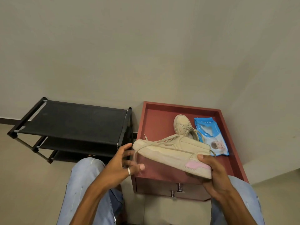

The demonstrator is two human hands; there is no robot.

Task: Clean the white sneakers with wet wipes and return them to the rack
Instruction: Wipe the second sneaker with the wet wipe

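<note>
Right hand (215, 174) grips sneaker (172, 151) heel, left hand (120, 164) loose, perhaps touching toe; second sneaker (182, 125) half-hidden.

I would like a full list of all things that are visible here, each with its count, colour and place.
rack: 1, black, against the wall, at left
table: 1, red, raised rim, right of the rack
drawer handle: 1, metal, on the table's front
held sneaker: 1, off-white with a pink heel patch, in the air over the table's front
second sneaker: 1, off-white, on the table, behind the held sneaker
wipes pack: 1, blue, on the table, right of the second sneaker
jeans: 1, light blue, on both legs, at bottom
left hand: 1, by the held sneaker's toe, fingers spread, silver ring
right hand: 1, grips the held sneaker's heel
</note>
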